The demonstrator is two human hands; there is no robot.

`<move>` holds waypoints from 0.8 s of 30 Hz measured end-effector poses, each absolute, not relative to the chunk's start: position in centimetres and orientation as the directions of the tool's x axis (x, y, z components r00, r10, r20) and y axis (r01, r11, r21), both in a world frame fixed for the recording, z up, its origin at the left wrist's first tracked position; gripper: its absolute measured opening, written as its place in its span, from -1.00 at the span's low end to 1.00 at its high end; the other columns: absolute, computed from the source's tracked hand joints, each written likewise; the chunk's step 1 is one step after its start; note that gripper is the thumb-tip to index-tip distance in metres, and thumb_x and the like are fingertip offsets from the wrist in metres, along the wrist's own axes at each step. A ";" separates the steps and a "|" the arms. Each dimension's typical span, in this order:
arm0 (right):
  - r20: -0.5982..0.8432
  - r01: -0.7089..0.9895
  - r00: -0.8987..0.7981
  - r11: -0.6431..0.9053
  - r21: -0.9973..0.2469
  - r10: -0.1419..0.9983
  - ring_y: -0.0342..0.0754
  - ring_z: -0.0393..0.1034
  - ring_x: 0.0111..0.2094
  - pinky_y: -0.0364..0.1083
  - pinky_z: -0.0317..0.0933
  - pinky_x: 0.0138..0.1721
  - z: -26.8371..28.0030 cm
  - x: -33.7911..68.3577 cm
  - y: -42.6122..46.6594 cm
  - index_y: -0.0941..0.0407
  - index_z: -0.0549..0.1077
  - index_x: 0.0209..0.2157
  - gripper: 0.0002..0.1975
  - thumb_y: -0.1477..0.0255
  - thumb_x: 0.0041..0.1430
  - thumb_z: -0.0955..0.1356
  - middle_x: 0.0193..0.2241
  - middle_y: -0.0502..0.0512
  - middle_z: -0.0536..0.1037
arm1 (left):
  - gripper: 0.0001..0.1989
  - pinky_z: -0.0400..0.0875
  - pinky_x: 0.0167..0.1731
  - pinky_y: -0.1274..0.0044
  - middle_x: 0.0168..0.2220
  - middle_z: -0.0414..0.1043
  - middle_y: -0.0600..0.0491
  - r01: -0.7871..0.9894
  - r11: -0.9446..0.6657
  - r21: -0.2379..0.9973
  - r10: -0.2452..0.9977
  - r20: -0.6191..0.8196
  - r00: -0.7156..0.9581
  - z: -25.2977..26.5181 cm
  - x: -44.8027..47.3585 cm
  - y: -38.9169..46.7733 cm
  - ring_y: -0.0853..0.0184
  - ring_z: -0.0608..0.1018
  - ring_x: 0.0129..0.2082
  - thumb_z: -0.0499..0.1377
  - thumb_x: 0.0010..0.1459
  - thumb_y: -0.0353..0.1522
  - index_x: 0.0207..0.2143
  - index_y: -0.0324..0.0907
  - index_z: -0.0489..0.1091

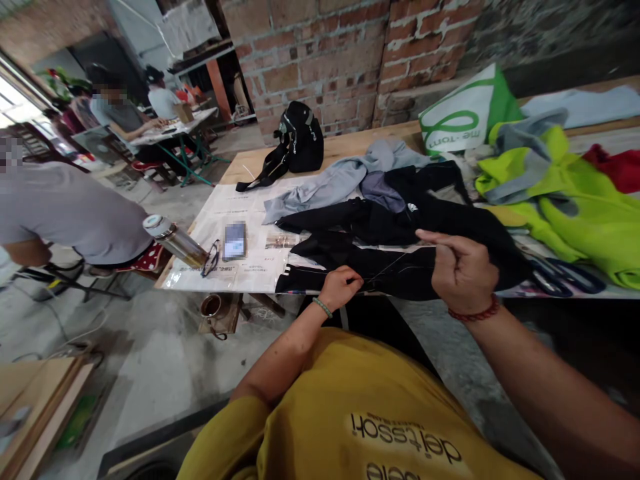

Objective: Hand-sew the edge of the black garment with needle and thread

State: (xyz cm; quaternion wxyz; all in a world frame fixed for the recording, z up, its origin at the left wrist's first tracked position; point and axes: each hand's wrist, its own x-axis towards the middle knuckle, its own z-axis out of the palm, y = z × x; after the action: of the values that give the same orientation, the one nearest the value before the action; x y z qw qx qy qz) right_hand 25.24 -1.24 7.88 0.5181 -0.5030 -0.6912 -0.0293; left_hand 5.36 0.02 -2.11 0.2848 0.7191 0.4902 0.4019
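Across the front edge of the table lies a black garment [405, 267] with thin white lines along it. My left hand [341, 288] is closed on its edge, fingers pinched together. To the right, my right hand [464, 272] is raised above the cloth with thumb and fingers pinched. A thin pale thread [393, 267] slants up from the garment towards these fingers; a needle, if any, is too small to see. Behind the garment, a grey garment [320, 190] lies crumpled.
The table [200, 233] holds a phone [234, 240], glasses [211, 259], a flask [175, 240] and a black bag [303, 140]. Yellow-green clothes [570, 193], dark looped handles [550, 277] and a green-white bag [470, 113] are right. A person [85, 213] sits left, others behind.
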 end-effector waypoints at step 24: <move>0.855 0.935 0.112 0.239 -0.264 0.507 -0.01 0.44 -0.16 -0.06 0.31 -0.17 6.4 33.8 3.2 0.26 0.46 -0.18 -0.70 0.47 0.22 0.16 -0.24 0.28 0.54 | -0.89 0.35 -0.31 0.60 -0.49 0.42 0.08 0.450 -0.372 0.812 0.928 0.323 0.184 -2.4 5.4 0.1 0.43 0.47 -0.42 0.18 0.00 -0.48 -0.55 -0.21 0.45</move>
State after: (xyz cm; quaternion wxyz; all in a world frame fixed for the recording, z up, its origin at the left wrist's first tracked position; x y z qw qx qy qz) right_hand 33.76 3.22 6.43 0.4752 -0.5746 -0.6273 -0.2249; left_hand 5.40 0.05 -2.39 0.2854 0.7145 0.4824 0.4188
